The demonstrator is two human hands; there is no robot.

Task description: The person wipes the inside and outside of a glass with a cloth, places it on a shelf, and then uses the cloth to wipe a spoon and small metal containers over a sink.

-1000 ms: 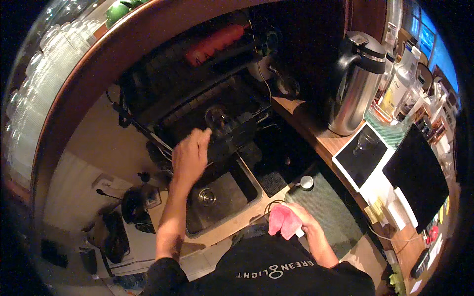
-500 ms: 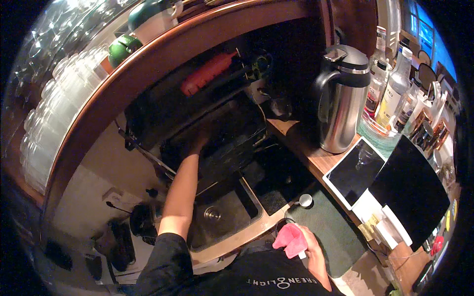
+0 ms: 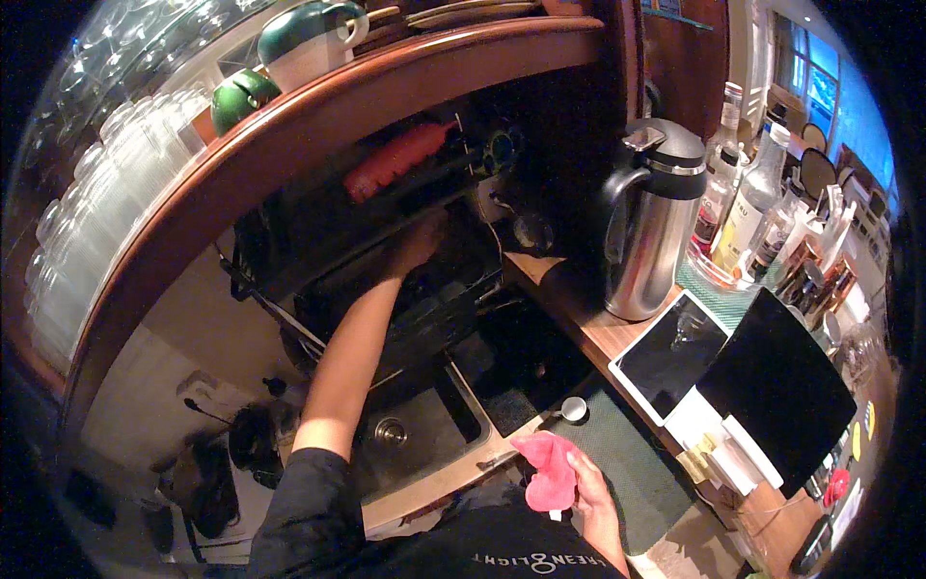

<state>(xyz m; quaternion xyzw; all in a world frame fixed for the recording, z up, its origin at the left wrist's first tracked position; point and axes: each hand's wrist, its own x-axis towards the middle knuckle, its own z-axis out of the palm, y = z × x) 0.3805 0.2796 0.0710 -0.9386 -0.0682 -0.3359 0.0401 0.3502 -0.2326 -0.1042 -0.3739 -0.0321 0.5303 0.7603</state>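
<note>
My right hand (image 3: 592, 489) is closed around a soft pink cloth (image 3: 550, 478), thumb and fingers pinching it so that its folds spill out toward the middle of the view, low and just right of centre, in front of my body. My left hand (image 3: 422, 243) is stretched far forward into a dark black rack (image 3: 434, 309); its fingers are lost in shadow, so I cannot tell whether they are spread, curled or gripping anything.

The step in hand looks to be this left-handed reach into the rack, with the cloth held ready on the other side. I judge that the next move calls for feel more than sight in there, and for a clear path between the rack and the overhanging wooden shelf (image 3: 395, 82).

Above the reaching hand, a red object (image 3: 400, 162) lies in the rack's upper part. Nearer me is a steel sink (image 3: 424, 454); to its right, a small pale cup (image 3: 573, 409) sits at the edge of a green mat (image 3: 632, 473). Farther right, a steel thermos jug (image 3: 656, 232) stands upright near a white-framed tablet (image 3: 670, 357). At far left, clear cups (image 3: 125, 212) are stacked on the shelf.
</note>
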